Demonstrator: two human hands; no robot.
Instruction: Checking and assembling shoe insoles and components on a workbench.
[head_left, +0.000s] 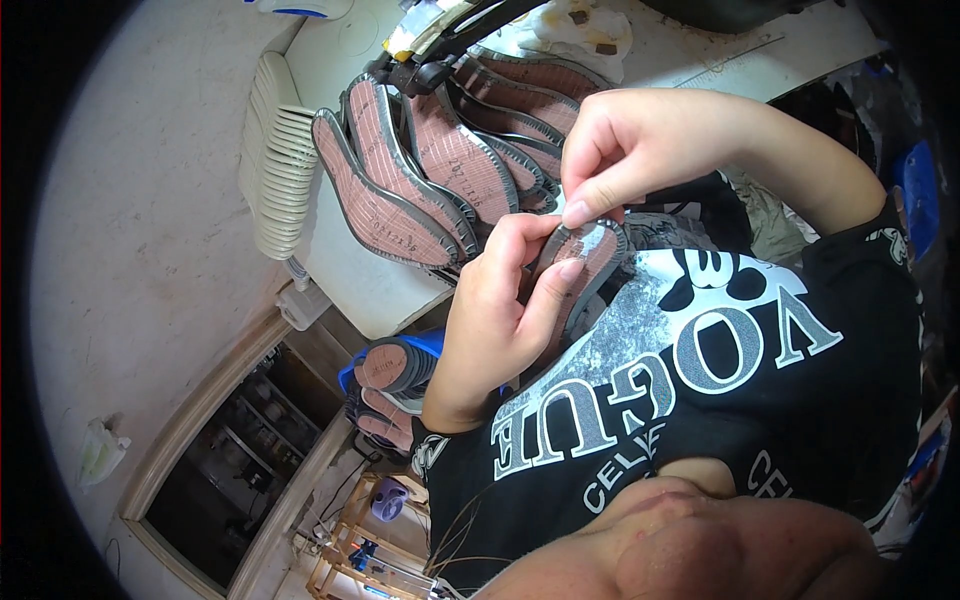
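In front of my chest my left hand (505,310) is closed around a shoe insole (592,262), its thumb pressed on the upturned face. This insole is brownish pink with a dark grey edging folded over in small pleats, and a pale grey patch shows near its rounded end. Thumb and fingers of my right hand (635,155) pinch the edging at that same end, close to the left fingertips. The far part of the insole is hidden behind my left hand. Beyond my hands, a heap of similar insoles (460,160) lies on the white table, pink faces up with handwritten marks.
The white table (375,295) carries a black machine arm (450,45) above the heap. A stack of cream plastic shoe forms (280,160) stands at its left edge. Lower left, a blue container (425,342) holds more insoles (385,368). A wooden rack (350,530) stands below.
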